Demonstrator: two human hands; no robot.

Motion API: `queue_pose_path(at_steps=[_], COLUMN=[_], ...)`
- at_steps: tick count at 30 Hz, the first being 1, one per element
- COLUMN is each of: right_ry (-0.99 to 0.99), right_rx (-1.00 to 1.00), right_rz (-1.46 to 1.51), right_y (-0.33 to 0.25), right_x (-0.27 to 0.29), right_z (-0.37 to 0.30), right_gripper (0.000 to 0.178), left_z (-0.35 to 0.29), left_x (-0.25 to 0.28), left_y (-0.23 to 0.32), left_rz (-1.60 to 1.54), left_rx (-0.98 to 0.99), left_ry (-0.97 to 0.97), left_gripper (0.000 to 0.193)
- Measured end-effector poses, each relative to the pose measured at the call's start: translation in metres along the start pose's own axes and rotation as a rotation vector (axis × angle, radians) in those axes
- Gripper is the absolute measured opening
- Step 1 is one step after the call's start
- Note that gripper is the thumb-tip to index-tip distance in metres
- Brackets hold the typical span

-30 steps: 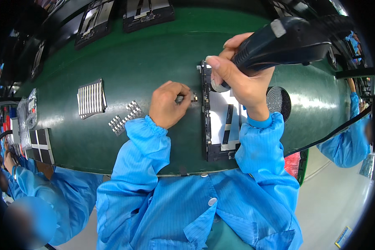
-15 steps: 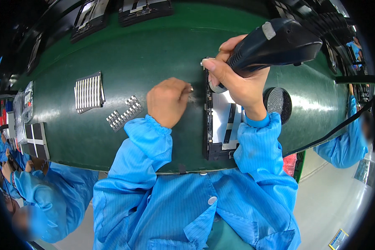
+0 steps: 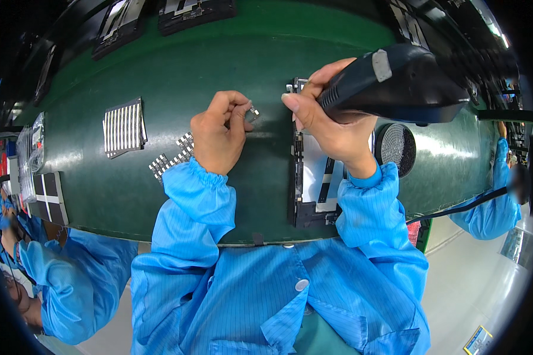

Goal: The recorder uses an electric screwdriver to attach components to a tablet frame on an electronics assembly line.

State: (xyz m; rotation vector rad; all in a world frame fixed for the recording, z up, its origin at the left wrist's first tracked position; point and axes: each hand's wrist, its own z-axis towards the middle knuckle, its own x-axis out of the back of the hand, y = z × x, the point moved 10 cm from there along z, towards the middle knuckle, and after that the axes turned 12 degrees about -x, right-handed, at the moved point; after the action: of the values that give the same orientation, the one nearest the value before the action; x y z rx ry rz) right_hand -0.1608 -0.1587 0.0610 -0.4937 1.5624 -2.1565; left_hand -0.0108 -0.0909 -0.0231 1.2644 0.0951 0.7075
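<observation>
Chassis (image 3: 308, 215) of an electronic device, flat and oblong, has a black frame with small parts along its left edge, a silvery panel inside and a dark strip down that panel; its upper portion is mostly covered by the right hand (image 3: 337, 133). The small piece (image 3: 254, 112) left of the chassis is dark with bright silvery patches, too small to make out further, while the handheld tool (image 3: 411, 89) is bulky, black and rounded, with a pale patch on top and ribs on its side. Just right of the chassis sits a round black dish (image 3: 410, 155), grey and grainy inside; whether that is loose filling I cannot tell. Farther right of the chassis and nearer the person, a green-edged bin (image 3: 424, 235) holds something pinkish-red (image 3: 413, 232). Left of the chassis, the left hand (image 3: 220, 135) pinches the small piece between thumb and forefinger, so it sits at the fingertips, apart from the chassis. Over the chassis, the right hand wraps the tool's narrower end, the bulky body reaching off rightward.
</observation>
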Motion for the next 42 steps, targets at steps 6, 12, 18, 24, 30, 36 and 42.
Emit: queue_pose_path(at_steps=[6, 12, 18, 24, 30, 36, 42], right_ry=[0.074, 0.171, 0.463, 0.637, 0.636, 0.552, 0.484], right_rx=[-0.012, 0.311, 0.243, 0.173, 0.017, -0.106, -0.168], right_rz=[0.04, 0.074, 0.079, 0.114, 0.168, 0.237, 0.162], right_y=[0.001, -0.049, -0.034, -0.019, 0.011, 0.038, 0.054], right_x=[0.008, 0.069, 0.153, 0.176, 0.166, 0.141, 0.141], right_z=[0.002, -0.01, -0.043, -0.072, -0.079, -0.079, -0.081], right_gripper=[0.033, 0.03, 0.031, 0.033, 0.033, 0.034, 0.038], left_z=[0.003, -0.007, -0.124, -0.123, 0.017, 0.129, 0.177], left_x=[-0.007, -0.002, -0.076, -0.103, -0.127, -0.116, -0.03], left_y=[-0.006, 0.014, 0.107, 0.094, 0.05, -0.003, -0.039], left_rz=[-0.077, 0.012, 0.174, 0.292, 0.545, 0.876, 1.398], left_rx=[-0.151, -0.252, -0.822, -0.937, -0.915, -0.713, -0.561], left_ry=[-0.071, -0.034, -0.659, -0.637, -0.552, -0.396, -0.478], left_gripper=[0.017, 0.021, 0.051, 0.035, 0.04, 0.042, 0.065])
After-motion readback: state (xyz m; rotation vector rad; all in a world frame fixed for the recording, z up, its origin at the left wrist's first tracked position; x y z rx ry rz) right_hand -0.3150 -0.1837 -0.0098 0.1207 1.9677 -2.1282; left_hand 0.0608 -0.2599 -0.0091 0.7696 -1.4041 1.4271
